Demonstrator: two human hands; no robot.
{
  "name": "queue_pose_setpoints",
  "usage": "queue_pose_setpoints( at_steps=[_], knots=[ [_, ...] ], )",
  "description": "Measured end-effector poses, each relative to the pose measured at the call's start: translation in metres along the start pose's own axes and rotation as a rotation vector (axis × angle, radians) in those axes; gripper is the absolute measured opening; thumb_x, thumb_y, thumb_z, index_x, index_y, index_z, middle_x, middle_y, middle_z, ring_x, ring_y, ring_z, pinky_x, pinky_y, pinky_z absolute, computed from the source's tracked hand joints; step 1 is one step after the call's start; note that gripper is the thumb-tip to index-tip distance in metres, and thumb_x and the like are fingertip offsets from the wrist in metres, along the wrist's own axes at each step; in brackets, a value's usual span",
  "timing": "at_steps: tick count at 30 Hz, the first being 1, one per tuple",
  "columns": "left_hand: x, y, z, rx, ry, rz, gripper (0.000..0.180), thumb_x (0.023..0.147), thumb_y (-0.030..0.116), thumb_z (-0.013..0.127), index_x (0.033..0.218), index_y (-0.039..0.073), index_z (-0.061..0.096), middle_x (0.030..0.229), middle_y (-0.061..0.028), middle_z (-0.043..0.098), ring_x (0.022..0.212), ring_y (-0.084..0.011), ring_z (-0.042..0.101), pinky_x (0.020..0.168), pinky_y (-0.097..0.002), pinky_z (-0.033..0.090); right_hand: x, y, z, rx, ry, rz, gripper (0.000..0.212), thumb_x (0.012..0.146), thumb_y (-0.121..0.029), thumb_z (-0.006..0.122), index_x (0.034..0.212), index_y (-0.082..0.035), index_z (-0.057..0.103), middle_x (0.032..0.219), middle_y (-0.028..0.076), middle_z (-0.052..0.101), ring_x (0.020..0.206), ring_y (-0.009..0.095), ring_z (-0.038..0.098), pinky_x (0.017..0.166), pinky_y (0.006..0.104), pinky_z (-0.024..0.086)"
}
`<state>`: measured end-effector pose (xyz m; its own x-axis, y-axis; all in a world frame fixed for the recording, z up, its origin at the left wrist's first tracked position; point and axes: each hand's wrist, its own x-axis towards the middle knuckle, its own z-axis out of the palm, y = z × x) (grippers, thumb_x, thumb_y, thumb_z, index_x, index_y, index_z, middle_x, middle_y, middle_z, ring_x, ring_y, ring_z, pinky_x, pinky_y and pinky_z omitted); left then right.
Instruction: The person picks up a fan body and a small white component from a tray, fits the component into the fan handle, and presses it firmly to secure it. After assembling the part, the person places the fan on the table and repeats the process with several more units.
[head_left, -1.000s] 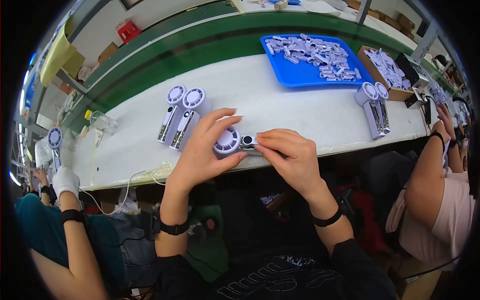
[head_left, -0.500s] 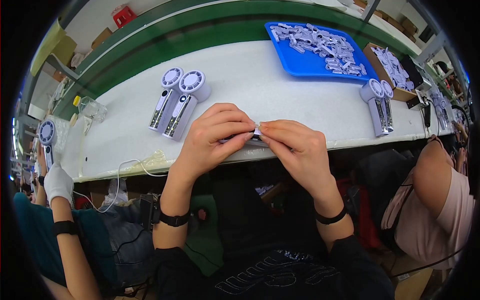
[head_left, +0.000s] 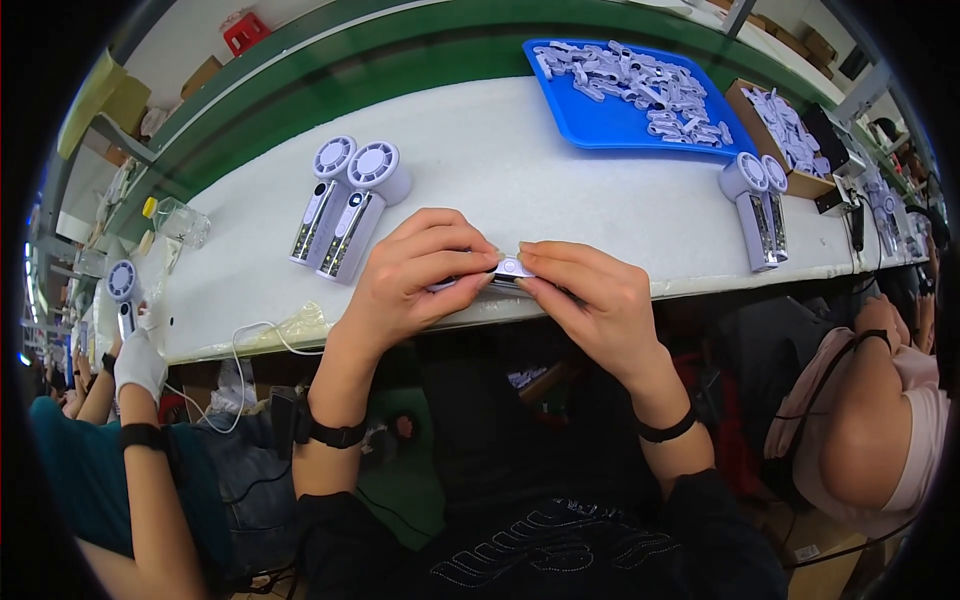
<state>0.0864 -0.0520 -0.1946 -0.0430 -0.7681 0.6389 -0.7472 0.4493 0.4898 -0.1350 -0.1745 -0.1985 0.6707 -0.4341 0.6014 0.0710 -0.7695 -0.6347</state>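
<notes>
Close to the front edge of the white table, both hands are closed around the handle of a handheld fan (head_left: 512,268), which lies crosswise between them. A white face with a round button and a dark strip show between my fingertips; the fan's head is hidden. My left hand (head_left: 405,285) pinches the handle from the left. On its other side my right hand (head_left: 595,300) grips with thumb and fingers. Two white handheld fans (head_left: 338,225) with shiny handle fronts lie side by side left of my left hand.
A blue tray (head_left: 575,130) of small white parts stands at the far right, beside a cardboard box (head_left: 812,186) of similar parts. Two more fans (head_left: 760,215) lie at right. Leftward are a clear bottle (head_left: 184,224), a white cable (head_left: 238,375) and a co-worker's gloved hand (head_left: 140,365).
My left fingers have shifted slightly left, uncovering more of the fan's white face and button. The left co-worker's gloved hand and fan have moved right and down; the right co-worker's arm has shifted.
</notes>
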Motion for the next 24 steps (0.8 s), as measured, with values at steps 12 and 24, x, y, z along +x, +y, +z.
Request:
queue_pose_setpoints(
  at_steps=[12, 24],
  knots=[
    [0.002, -0.004, -0.004, 0.025, -0.042, 0.055, 0.03, 0.075, 0.002, 0.09, 0.103, 0.005, 0.082, 0.107, -0.0056, 0.079, 0.107, -0.0291, 0.071, 0.087, -0.0383, 0.061, -0.006, 0.007, 0.008, 0.014, 0.042, -0.044, 0.025, 0.091, -0.002, 0.083, 0.115, 0.001, 0.08, 0.117, 0.015, 0.08, 0.1, 0.027, 0.08, 0.084, 0.0338, 0.064],
    [-0.002, -0.002, 0.0, 0.093, -0.006, 0.081, 0.04, 0.072, 0.006, 0.094, 0.11, 0.004, 0.081, 0.114, -0.0073, 0.079, 0.111, -0.0312, 0.071, 0.092, -0.0404, 0.061, -0.014, 0.007, 0.01, -0.03, 0.07, -0.122, 0.038, 0.086, -0.004, 0.087, 0.122, 0.002, 0.077, 0.121, 0.017, 0.078, 0.106, 0.031, 0.078, 0.089, 0.0367, 0.065]
  ],
)
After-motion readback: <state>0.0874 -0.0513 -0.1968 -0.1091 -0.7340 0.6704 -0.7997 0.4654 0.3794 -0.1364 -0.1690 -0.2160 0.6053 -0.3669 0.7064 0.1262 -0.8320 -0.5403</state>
